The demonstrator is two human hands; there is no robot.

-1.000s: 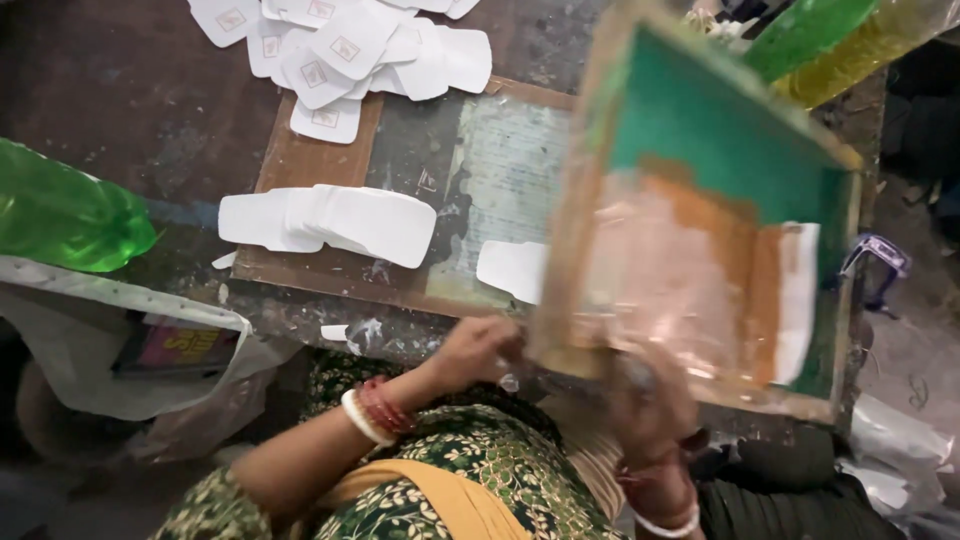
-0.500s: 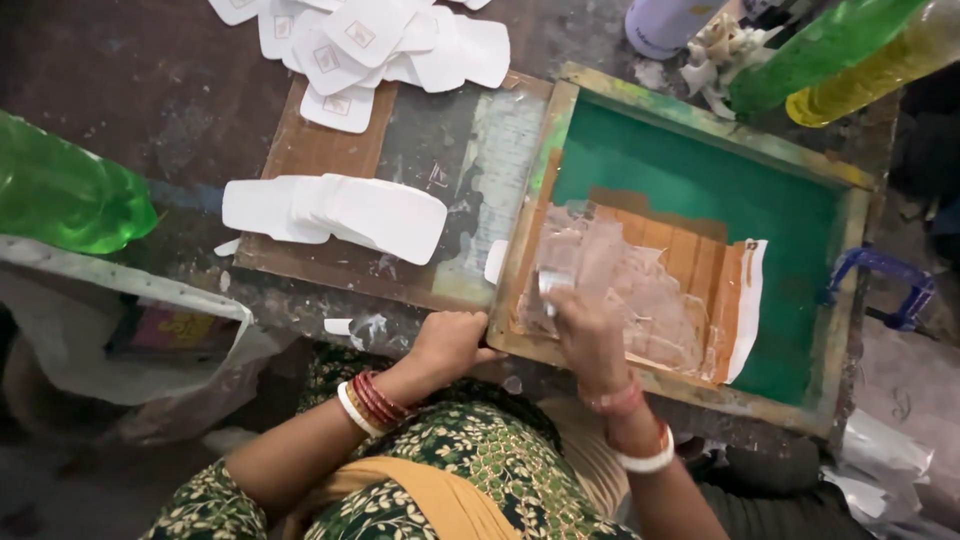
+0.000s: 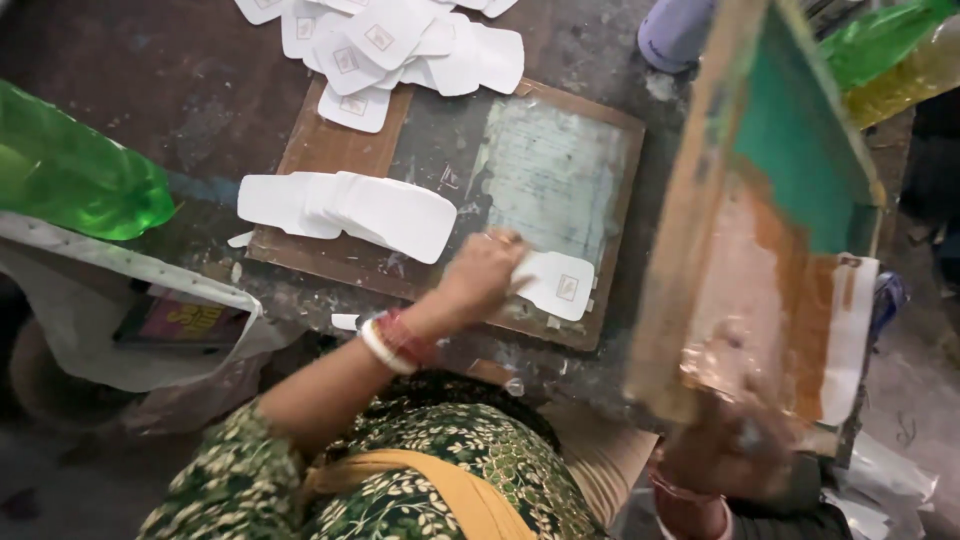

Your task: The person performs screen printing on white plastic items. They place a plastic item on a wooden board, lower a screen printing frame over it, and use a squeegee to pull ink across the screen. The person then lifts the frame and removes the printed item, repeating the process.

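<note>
pinching the white card (image 3: 556, 284) on the board, left hand (image 3: 482, 274); right hand (image 3: 735, 450) grips the raised screen frame (image 3: 770, 215).

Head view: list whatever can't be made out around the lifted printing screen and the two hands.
- Right hand: motion-blurred at the lower edge of the printing screen; its grip on the frame is unclear.
- Mark on the white card under the left hand: too small to make out.
- Green bottle: cut off by the left edge.
- Board: its right end is hidden behind the raised screen.
- Printed cards: the pile is cut off by the top edge.
</note>
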